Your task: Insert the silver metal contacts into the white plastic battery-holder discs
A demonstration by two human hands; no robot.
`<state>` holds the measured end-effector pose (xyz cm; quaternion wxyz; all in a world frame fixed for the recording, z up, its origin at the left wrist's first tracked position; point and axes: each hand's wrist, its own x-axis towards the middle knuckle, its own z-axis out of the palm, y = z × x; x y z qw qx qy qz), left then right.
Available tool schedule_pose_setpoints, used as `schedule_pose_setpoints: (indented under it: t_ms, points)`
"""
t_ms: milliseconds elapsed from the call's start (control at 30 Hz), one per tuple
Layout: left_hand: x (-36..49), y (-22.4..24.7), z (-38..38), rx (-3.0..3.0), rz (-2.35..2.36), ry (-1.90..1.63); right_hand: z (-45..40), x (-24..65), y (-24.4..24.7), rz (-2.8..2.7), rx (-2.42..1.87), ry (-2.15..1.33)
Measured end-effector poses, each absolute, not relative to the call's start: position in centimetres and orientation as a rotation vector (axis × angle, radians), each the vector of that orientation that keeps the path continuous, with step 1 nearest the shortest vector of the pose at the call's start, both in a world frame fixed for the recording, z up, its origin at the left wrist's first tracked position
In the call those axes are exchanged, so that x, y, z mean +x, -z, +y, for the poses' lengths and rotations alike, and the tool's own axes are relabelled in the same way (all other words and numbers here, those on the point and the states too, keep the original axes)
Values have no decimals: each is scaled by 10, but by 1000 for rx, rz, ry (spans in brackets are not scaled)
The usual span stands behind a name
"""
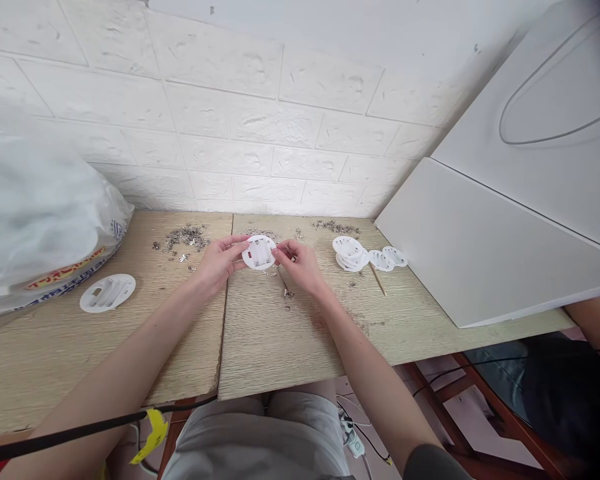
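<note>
Left hand: (221, 262) grips left edge of white disc (259, 253), fingers and thumb.
Right hand: (300, 263) pinches disc's right edge.
Disc: held up over table (280, 360), between metal-piece piles.
Right side: stacked discs (349, 253), wooden stick (378, 279) just beside.
Left side: lone disc (108, 293) near plastic bag (45, 220).

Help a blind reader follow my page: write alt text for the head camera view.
A left hand and right hand hold a round white plastic piece over a wooden table. Small metal bits lie scattered, similar white pieces sit at right, and another white piece lies at left near a plastic bag.
</note>
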<state>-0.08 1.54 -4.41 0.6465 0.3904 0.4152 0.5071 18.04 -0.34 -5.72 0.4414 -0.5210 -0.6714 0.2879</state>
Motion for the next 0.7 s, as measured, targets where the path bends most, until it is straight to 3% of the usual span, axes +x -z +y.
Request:
schedule_pose_setpoints:
  t_ms: [700]
  points:
    - [0,45,17,790,938,-1145,-2,183,60,-1737,-1311,-548]
